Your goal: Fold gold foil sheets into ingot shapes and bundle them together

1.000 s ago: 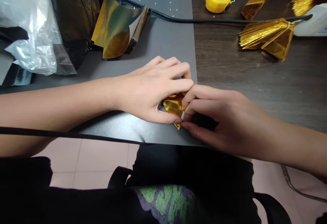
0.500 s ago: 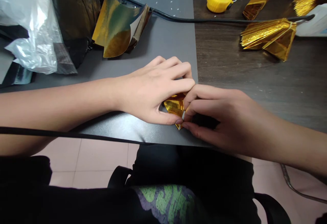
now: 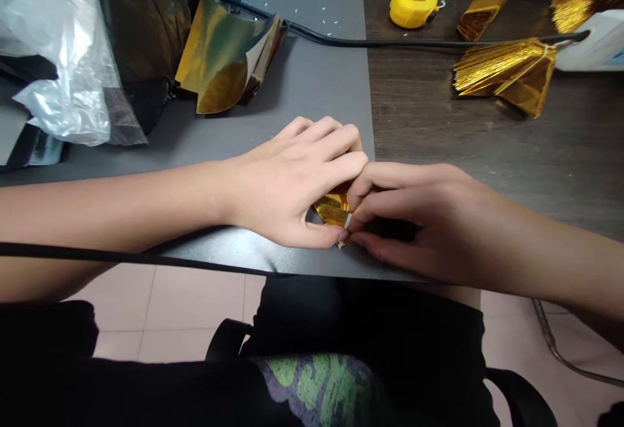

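A small piece of shiny gold foil paper (image 3: 332,208) lies on the grey mat near the table's front edge, mostly covered by both hands. My left hand (image 3: 297,180) arches over it from the left, fingers bent, with the thumb pressing its lower corner. From the right, my right hand (image 3: 414,219) pinches the paper's right edge between thumb and fingertips, where a sliver of white shows. The two hands touch at the index fingers. What lies under the left palm is hidden.
A stack of gold sheets (image 3: 224,63) stands back left beside plastic bags (image 3: 73,56). A yellow tape measure (image 3: 414,6), a tied gold paper bundle (image 3: 507,76) and another gold fold (image 3: 485,10) lie back right. A black cable (image 3: 414,43) crosses behind; another dark cable (image 3: 121,256) runs in front.
Both hands keep their hold on the foil paper. The left hand's fingers and thumb have shifted slightly down in the picture; the whole view has moved a little.
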The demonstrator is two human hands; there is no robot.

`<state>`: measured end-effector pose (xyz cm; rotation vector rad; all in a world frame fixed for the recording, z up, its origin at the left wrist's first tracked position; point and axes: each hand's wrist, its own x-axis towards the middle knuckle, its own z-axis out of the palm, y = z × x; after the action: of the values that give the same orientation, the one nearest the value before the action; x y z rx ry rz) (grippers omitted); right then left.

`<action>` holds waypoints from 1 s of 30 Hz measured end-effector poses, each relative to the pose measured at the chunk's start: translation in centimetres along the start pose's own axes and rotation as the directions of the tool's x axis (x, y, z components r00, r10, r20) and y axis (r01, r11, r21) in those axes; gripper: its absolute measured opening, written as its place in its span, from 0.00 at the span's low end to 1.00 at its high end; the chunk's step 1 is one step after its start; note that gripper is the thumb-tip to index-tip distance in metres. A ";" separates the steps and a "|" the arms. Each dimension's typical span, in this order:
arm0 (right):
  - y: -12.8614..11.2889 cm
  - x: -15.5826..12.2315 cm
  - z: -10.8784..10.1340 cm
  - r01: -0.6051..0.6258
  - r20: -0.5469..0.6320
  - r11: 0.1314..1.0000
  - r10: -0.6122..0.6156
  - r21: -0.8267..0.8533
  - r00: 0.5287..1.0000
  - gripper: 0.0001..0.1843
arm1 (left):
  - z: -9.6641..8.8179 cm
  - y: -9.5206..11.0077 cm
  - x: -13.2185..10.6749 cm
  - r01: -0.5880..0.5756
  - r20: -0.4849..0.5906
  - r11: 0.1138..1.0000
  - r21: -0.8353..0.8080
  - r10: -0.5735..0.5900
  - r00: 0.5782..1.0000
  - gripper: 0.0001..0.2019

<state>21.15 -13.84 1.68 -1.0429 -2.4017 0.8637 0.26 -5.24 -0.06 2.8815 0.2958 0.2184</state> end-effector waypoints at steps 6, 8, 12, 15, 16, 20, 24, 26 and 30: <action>0.2 0.1 0.0 0.018 0.001 1.000 -0.018 -0.011 1.000 0.06 | 0.1 0.1 0.0 0.013 0.004 0.999 -0.033 -0.013 1.000 0.21; 0.1 0.1 0.0 0.014 0.002 1.000 -0.014 -0.020 1.000 0.07 | 0.1 0.2 0.1 0.037 0.015 0.998 -0.059 -0.036 0.999 0.20; 0.0 0.1 -0.1 -0.001 0.005 1.000 0.001 -0.027 1.000 0.08 | 0.1 0.4 0.2 0.057 0.017 0.995 -0.083 -0.056 0.998 0.22; 0.1 0.1 -0.3 0.004 0.017 1.000 -0.004 -0.023 1.000 0.08 | 0.0 0.4 0.2 0.061 0.020 0.995 -0.085 -0.059 0.998 0.23; 0.1 0.1 -0.4 0.007 0.026 1.000 -0.007 -0.021 1.000 0.08 | 0.0 0.4 0.2 0.064 0.020 0.994 -0.086 -0.063 0.998 0.23; 0.5 0.2 -0.7 0.005 0.050 1.000 -0.005 -0.008 0.999 0.06 | 0.1 0.4 0.2 0.064 0.024 0.995 -0.082 -0.063 0.998 0.24; 1.0 0.4 -1.0 0.025 0.062 0.999 -0.026 0.023 0.998 0.06 | 0.2 0.3 0.2 0.062 0.021 0.995 -0.072 -0.061 0.998 0.25; 1.2 0.4 -1.2 0.042 0.077 0.998 -0.046 0.053 0.996 0.06 | 0.2 0.2 0.2 0.061 0.021 0.995 -0.076 -0.060 0.998 0.26; 1.3 0.6 -1.3 0.065 0.078 0.994 -0.073 0.091 0.994 0.05 | 0.1 0.0 0.2 0.051 0.033 0.996 -0.066 -0.049 0.998 0.26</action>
<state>22.17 -12.23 1.85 -0.9025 -2.4263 0.9961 0.49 -5.26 -0.10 2.8045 0.3480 0.1702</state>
